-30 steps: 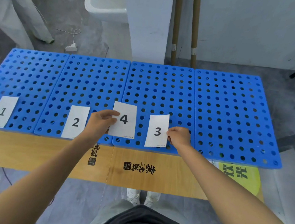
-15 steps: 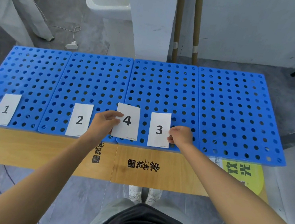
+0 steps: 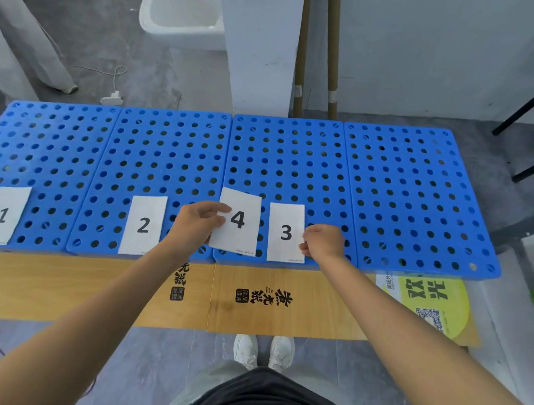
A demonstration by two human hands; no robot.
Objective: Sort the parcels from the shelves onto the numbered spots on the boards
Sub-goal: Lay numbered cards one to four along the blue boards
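four blue perforated boards [image 3: 163, 156] lie side by side on a wooden bench [image 3: 280, 305]. card 1 [image 3: 0, 215] lies flat on the leftmost board, card 2 [image 3: 143, 225] on the second. left hand [image 3: 197, 224] pinches card 4 [image 3: 237, 221] by its left edge, fingers clamped on it, card lifted and tilted over the seam of boards two and three. card 3 [image 3: 286, 232] lies on the third board; right hand [image 3: 323, 243] grips its right edge, fingers closed. no parcels in view.
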